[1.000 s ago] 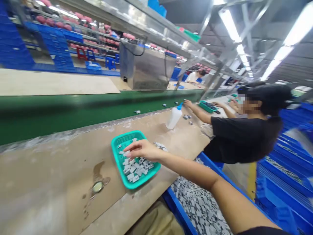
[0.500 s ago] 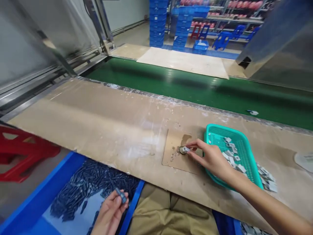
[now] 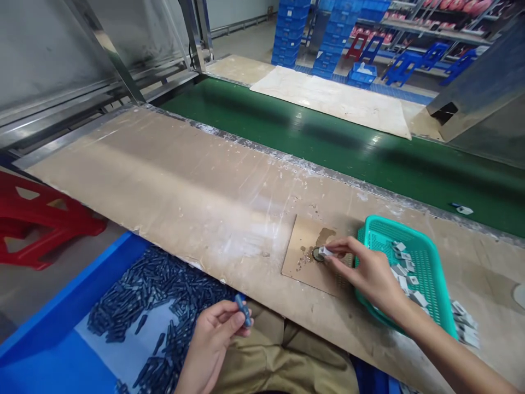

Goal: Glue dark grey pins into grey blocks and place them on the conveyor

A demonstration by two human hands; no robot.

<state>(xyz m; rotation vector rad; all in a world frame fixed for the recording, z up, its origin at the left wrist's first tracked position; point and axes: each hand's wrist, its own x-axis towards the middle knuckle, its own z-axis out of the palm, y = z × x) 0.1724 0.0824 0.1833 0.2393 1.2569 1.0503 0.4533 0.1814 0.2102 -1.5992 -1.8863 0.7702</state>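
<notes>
My left hand [image 3: 219,336] pinches a small dark blue plastic peg [image 3: 243,310] above my lap, just off the table's front edge. Between the thumb and fingers of my right hand [image 3: 367,271] is a small white block [image 3: 325,251]. That block is at a small round dish [image 3: 317,254] on a cardboard square [image 3: 303,235] with wet spots around it. Beside my right hand stands a green basket [image 3: 435,257] with several white blocks [image 3: 418,298] in it. Many more dark blue pegs [image 3: 164,279] lie in the blue bin [image 3: 61,342] at the lower left.
Behind the brown tabletop [image 3: 172,180] runs a green conveyor belt [image 3: 266,115], with a small assembled piece [image 3: 464,209] on it. More white blocks [image 3: 465,323] lie right of the basket. A red stool [image 3: 45,219] stands at left. Stacked blue crates [image 3: 290,33] rise behind.
My left hand has moved up and to the right, away from over the bin, with the peg in it. My right hand stays at the dish with the white block. The view has shifted slightly.
</notes>
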